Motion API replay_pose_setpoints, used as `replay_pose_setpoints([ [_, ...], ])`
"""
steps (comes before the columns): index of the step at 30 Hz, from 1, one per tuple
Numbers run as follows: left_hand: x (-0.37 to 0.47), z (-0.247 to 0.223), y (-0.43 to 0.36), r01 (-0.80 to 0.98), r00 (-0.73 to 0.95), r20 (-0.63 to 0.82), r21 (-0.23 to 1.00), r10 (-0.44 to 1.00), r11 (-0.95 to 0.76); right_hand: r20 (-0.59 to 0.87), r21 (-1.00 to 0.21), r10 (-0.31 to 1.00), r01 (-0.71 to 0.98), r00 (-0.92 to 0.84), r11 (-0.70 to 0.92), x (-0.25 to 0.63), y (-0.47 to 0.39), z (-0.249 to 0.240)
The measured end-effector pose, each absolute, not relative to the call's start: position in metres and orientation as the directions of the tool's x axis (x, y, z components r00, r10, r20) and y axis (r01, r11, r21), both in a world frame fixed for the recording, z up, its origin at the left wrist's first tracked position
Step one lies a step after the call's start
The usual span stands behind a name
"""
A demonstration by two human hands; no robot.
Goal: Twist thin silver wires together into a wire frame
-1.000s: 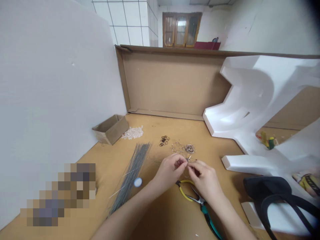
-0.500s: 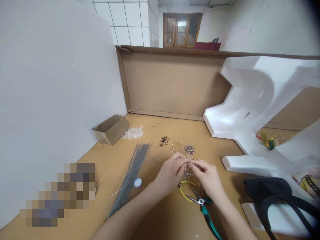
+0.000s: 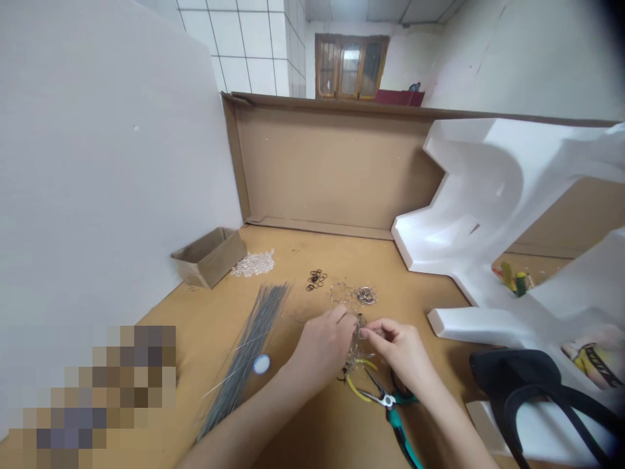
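Note:
Thin bent metal wire (image 3: 360, 331) runs between my two hands, above the brown surface. My left hand (image 3: 326, 342) is closed on it, back upward, its fingertips mostly hidden. At the other side, my right hand (image 3: 398, 345) pinches the wire between thumb and forefinger. More wire pieces hang or lie just below; which, I cannot tell. Under the hands lie pliers with yellow handles (image 3: 355, 385) and pliers with teal handles (image 3: 400, 430), overlapping. Beyond my fingers are a tangle of wire pieces (image 3: 366, 295) and several dark rings (image 3: 316, 280).
Left of my hands lie a bundle of thin grey rods (image 3: 247, 358) and a white blue-rimmed disc (image 3: 262, 364). Farther back are clear small pieces (image 3: 254, 263) and a cardboard box (image 3: 209, 257). White foam (image 3: 449, 324) and a black strapped object (image 3: 517, 374) stand right.
Both hands have come slightly closer to me with the wire. My left hand has turned so its back faces up more. The view has shifted slightly.

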State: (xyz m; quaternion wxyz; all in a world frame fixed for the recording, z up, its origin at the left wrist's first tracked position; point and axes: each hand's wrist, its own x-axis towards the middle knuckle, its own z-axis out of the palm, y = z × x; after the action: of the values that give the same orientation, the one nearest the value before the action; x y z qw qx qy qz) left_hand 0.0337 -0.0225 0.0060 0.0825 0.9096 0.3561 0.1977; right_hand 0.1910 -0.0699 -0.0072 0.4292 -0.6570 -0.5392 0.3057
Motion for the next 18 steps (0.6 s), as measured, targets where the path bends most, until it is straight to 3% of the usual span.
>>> replay_pose_setpoints([
  [5, 0.027, 0.013, -0.018, 0.395, 0.611, 0.417, 0.576, 0.672, -0.716, 0.134, -0.859, 0.977, 0.511, 0.163, 0.033, 0.2, -0.071, -0.005],
  [10, 0.024, 0.01, -0.019, 0.33, 0.57, 0.378, 0.707, 0.729, -0.625, 0.188, -0.807, 0.975, 0.585, 0.121, 0.084, 0.197, -0.075, 0.0],
  [14, 0.028, 0.008, -0.023, 0.424, 0.591, 0.415, 0.57, 0.692, -0.704, 0.272, -0.802, 0.958, 0.573, 0.096, 0.17, 0.191, -0.079, 0.005],
  [18, 0.033, 0.005, -0.028, 0.502, 0.72, 0.304, 0.393, 0.624, -0.77, 0.295, -0.867, 0.953, 0.439, 0.073, 0.235, 0.183, -0.079, 0.005],
])
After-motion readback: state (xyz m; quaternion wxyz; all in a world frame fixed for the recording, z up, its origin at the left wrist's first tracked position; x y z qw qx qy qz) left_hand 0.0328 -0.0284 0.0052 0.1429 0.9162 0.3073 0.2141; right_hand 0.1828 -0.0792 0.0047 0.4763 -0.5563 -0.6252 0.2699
